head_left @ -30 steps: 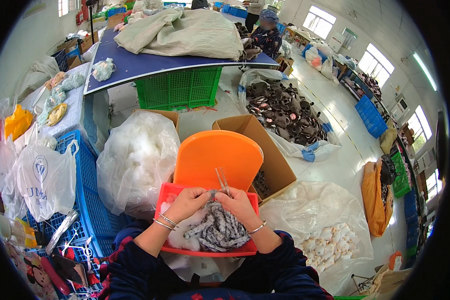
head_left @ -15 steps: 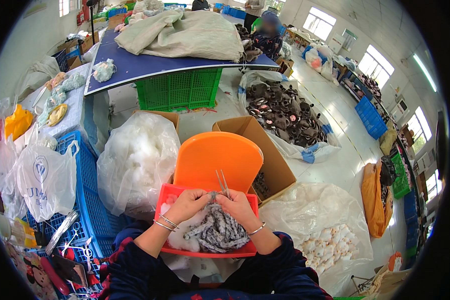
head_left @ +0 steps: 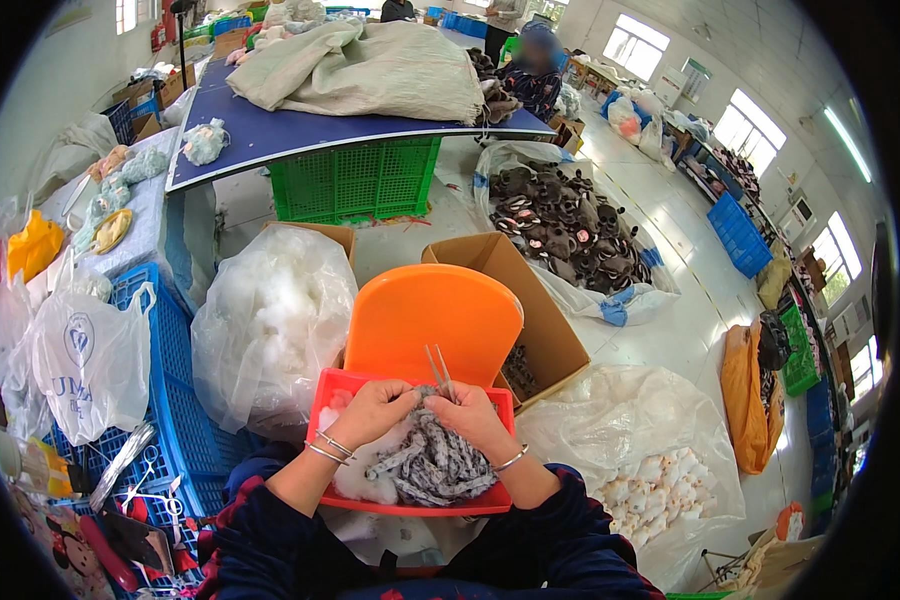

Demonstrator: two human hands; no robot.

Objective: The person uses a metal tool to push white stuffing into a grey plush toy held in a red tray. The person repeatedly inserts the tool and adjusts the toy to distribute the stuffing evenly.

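Both hands meet over a red tray on my lap. My left hand pinches the end of a small grey mottled plush piece. Closed beside it, my right hand has metal tweezers in its fingers, the two prongs pointing up and away. The right fingertips also touch the plush piece; their exact grip on it is hidden. Below lies a heap of grey-and-white plush strips, with white stuffing at its left in the tray.
An orange chair back rises just beyond the tray. A clear bag of stuffing stands left, a cardboard box right. White plush pieces lie on plastic at right. Scissors and blue crates are at left.
The hands stay together over the tray. The tweezers have shifted slightly left and down, and more of the grey plush piece shows between the fingers.
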